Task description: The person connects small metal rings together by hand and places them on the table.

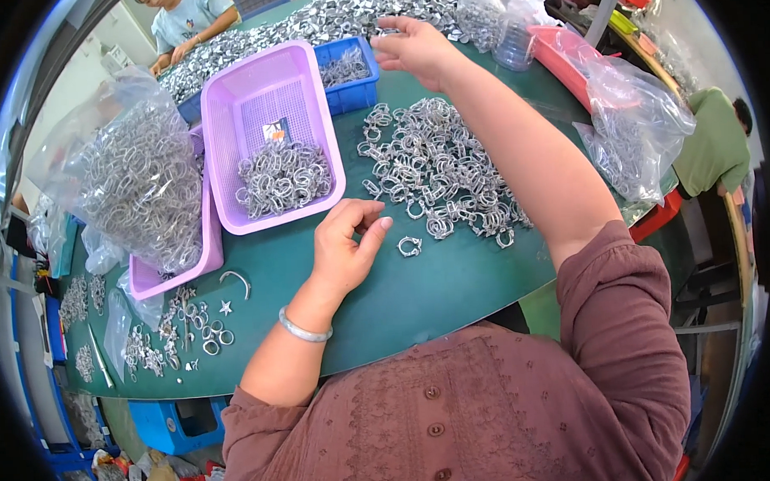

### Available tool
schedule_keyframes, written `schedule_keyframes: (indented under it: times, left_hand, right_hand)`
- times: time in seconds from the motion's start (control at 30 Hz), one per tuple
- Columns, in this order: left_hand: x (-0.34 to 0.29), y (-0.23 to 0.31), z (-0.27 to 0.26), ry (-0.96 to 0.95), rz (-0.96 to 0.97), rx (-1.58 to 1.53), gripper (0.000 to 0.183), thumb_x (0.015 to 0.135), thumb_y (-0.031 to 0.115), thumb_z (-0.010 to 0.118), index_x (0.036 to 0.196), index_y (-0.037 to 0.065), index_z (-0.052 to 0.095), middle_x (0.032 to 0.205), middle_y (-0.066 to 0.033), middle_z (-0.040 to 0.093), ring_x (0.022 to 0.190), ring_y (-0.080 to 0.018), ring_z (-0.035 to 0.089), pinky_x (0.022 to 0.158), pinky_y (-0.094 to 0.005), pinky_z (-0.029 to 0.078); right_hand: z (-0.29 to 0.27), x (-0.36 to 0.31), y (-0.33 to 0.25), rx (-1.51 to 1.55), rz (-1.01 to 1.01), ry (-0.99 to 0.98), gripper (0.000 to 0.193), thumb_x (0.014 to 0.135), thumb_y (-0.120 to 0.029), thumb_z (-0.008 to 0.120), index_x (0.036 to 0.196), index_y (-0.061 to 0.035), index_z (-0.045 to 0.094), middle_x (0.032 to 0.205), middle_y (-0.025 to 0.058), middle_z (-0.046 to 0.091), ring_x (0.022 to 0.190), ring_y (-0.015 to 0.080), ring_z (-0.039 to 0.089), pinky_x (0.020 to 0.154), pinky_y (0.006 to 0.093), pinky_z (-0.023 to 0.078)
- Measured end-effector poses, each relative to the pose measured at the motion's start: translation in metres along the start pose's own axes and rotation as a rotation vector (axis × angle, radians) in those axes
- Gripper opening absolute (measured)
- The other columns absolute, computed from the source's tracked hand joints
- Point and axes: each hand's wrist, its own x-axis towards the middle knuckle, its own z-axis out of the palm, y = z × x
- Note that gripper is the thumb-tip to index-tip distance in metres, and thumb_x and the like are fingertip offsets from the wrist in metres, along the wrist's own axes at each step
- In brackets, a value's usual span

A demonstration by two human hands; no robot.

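Observation:
My right hand (419,51) is raised over the far side of the table, its fingers stretched and apart with nothing in them. Below it spreads a loose pile of silver-coloured metal rings (437,158). My left hand (348,242) is by the near corner of a tilted purple plastic basket (217,153); its fingers bend loosely, the thumb stands apart, and no object shows between them. Inside that basket lies a heap of similar rings (285,178) beside a small printed card (275,131). A single ring (410,246) lies apart, right of my left hand.
A plastic bag full of rings (141,177) rests on another purple basket (183,277). Behind are a blue bin (346,96) and a long heap of metal pieces (335,17). Small parts (172,337) and tweezers (100,356) lie left. Another person (193,27) sits across.

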Motion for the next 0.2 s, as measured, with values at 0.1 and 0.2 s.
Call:
schedule_keyframes:
  times: [0.1, 0.2]
  left_hand:
    - [0.000, 0.000, -0.004, 0.016, -0.006, 0.013, 0.014, 0.078, 0.005, 0.065, 0.090, -0.001, 0.062, 0.080, -0.0065, 0.059, 0.067, -0.0117, 0.056, 0.062, -0.0227, 0.046]
    - [-0.002, -0.002, -0.004, -0.021, -0.040, 0.004, 0.013, 0.079, 0.006, 0.064, 0.091, 0.000, 0.062, 0.080, -0.0064, 0.059, 0.067, -0.0122, 0.056, 0.062, -0.0229, 0.046]
  right_hand:
    - [-0.006, -0.014, 0.022, -0.552, -0.182, -0.205, 0.033, 0.080, -0.010, 0.063, 0.112, -0.0020, 0.058, 0.102, 0.0081, 0.062, 0.090, 0.0154, 0.059, 0.081, 0.0309, 0.047]
    - [-0.012, -0.039, 0.036, -0.929, -0.241, -0.504, 0.032, 0.076, -0.023, 0.066, 0.105, -0.0087, 0.065, 0.099, 0.0118, 0.066, 0.091, 0.0259, 0.062, 0.089, 0.0365, 0.045]
